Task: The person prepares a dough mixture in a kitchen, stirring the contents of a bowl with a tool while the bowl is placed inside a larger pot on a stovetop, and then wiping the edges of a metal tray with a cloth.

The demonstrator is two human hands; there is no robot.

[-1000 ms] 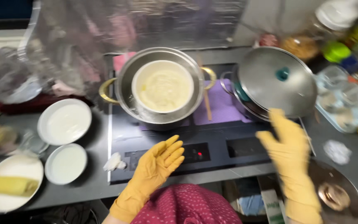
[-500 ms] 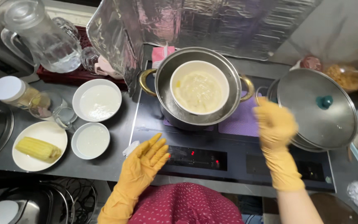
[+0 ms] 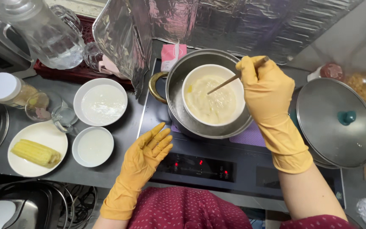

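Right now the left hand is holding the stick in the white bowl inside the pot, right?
Not quite: the head view shows the right hand holding the stick in the white bowl inside the pot. The left hand hovers open over the cooktop.

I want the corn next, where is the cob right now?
In the head view the corn cob lies on a white plate at the counter's left edge, left of the small white bowl and the left hand.

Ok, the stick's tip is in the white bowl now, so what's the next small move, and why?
Probably stir gently. The right hand grips the wooden stick, whose tip already sits in the pale mixture in the white bowl inside the steel pot. The left hand hovers open over the cooktop, clear of the pot.
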